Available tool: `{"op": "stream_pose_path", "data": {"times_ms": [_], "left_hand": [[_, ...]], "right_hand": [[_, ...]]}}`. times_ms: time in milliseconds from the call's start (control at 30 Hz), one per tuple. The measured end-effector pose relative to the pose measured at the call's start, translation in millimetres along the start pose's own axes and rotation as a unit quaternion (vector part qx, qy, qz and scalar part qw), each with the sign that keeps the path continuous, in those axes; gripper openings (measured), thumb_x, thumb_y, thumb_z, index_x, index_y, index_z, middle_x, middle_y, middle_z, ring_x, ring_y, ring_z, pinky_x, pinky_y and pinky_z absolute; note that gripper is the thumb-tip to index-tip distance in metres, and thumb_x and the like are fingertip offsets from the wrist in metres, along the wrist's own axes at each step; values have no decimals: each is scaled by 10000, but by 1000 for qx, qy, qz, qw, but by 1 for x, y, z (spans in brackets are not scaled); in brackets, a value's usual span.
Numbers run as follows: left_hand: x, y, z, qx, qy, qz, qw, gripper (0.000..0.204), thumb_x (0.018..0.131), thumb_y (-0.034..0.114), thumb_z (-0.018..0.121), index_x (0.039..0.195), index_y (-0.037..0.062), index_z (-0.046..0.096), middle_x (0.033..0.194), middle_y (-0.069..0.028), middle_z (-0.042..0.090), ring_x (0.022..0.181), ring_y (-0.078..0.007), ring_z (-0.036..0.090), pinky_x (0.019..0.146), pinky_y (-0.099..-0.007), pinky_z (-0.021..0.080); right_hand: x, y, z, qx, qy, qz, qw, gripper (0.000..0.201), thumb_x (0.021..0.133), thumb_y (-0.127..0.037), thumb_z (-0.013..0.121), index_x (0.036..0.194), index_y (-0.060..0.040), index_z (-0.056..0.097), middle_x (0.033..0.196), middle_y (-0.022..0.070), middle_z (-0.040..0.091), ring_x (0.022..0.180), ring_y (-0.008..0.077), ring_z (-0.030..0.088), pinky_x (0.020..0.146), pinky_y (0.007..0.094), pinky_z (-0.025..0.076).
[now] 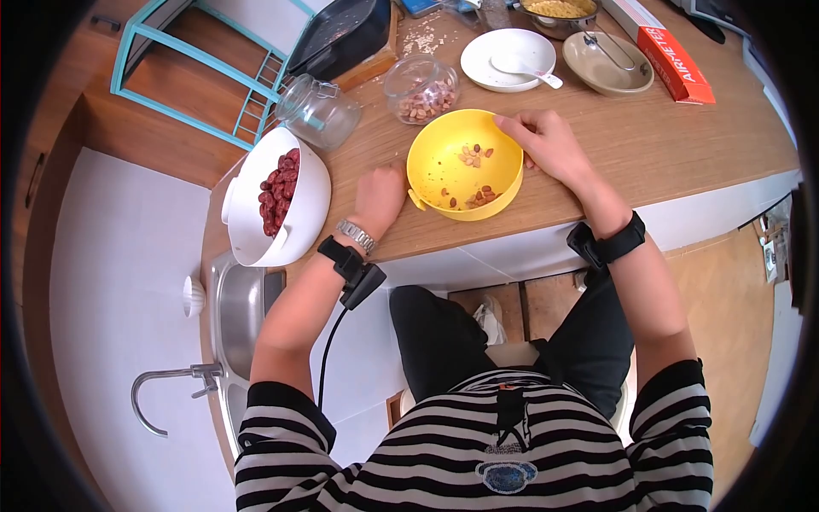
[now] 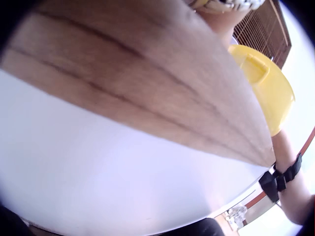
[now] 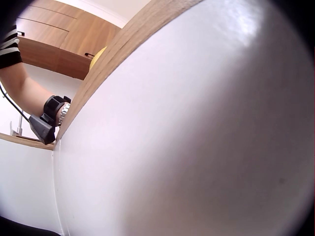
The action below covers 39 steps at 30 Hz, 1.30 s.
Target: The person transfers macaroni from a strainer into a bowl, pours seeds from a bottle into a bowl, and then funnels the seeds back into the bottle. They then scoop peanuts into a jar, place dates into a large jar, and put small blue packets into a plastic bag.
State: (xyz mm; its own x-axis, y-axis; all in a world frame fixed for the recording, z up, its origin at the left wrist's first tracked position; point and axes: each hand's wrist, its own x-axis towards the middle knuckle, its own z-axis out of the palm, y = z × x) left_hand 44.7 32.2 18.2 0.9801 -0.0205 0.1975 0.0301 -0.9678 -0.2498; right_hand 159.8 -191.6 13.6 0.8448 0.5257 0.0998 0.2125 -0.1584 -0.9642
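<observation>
A yellow bowl (image 1: 454, 166) stands on the counter near its front edge, with shelled nuts and darker crumbs lying in two patches inside. My right hand (image 1: 553, 147) grips its right rim, thumb over the edge and fingers against the outer wall. Beside the bowl's left wall rests my left hand (image 1: 381, 198), its fingers bent under and mostly hidden, so I cannot tell whether they hold anything. In the left wrist view, the yellow bowl (image 2: 270, 93) shows its side handle past the counter's edge.
Left stands a white bowl (image 1: 314, 200) of dark red dates, beside the sink (image 1: 241, 303). Behind are a tipped glass jar (image 1: 328, 119), a nut jar (image 1: 424, 94), a white plate (image 1: 482, 64) with a spoon, a beige bowl (image 1: 597, 75) and a red-and-white box (image 1: 674, 64).
</observation>
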Motion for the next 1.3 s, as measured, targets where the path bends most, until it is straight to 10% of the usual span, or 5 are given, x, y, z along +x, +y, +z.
{"op": "stream_pose_path", "data": {"times_ms": [400, 600, 767, 967, 1300], "left_hand": [[26, -1, -34, -151, 78, -93, 981, 214, 751, 148, 499, 636, -29, 534, 618, -230, 518, 579, -365, 523, 513, -409, 420], [44, 48, -65, -201, 150, 11, 968, 236, 770, 161, 491, 642, -32, 533, 621, -217, 527, 566, -338, 532, 499, -392, 425], [47, 82, -48, -124, 2, 78, 989, 269, 780, 199, 502, 634, -24, 539, 628, -207, 541, 549, -310, 542, 535, -377, 438], [45, 72, -51, -218, 19, 121, 968, 230, 779, 183, 515, 765, -37, 580, 699, -200, 563, 626, -267, 566, 564, -324, 445], [31, -4, -73, -485, 51, -53, 871, 195, 741, 140, 547, 830, -30, 583, 677, -134, 594, 599, -180, 572, 569, -261, 443]], "right_hand": [[-2, -3, 0, -3, -5, 5, 1000, 438, 753, -376, 544, 748, 59, 593, 551, 114, 559, 472, 148, 545, 477, 260, 438], [0, 1, 2, -2, 11, -25, 1000, 413, 784, -353, 523, 703, 48, 579, 481, 49, 493, 410, 81, 448, 395, 211, 361], [2, 4, 1, 23, -3, -7, 1000, 433, 752, -380, 549, 725, 50, 595, 524, 89, 538, 447, 125, 515, 446, 249, 413], [3, 5, 2, 45, -17, -7, 999, 422, 764, -366, 542, 739, 52, 594, 524, 67, 526, 423, 101, 474, 418, 231, 388], [0, -1, 2, 50, -19, 5, 999, 408, 777, -352, 532, 784, 52, 587, 533, 40, 516, 407, 75, 423, 388, 205, 351]]}}
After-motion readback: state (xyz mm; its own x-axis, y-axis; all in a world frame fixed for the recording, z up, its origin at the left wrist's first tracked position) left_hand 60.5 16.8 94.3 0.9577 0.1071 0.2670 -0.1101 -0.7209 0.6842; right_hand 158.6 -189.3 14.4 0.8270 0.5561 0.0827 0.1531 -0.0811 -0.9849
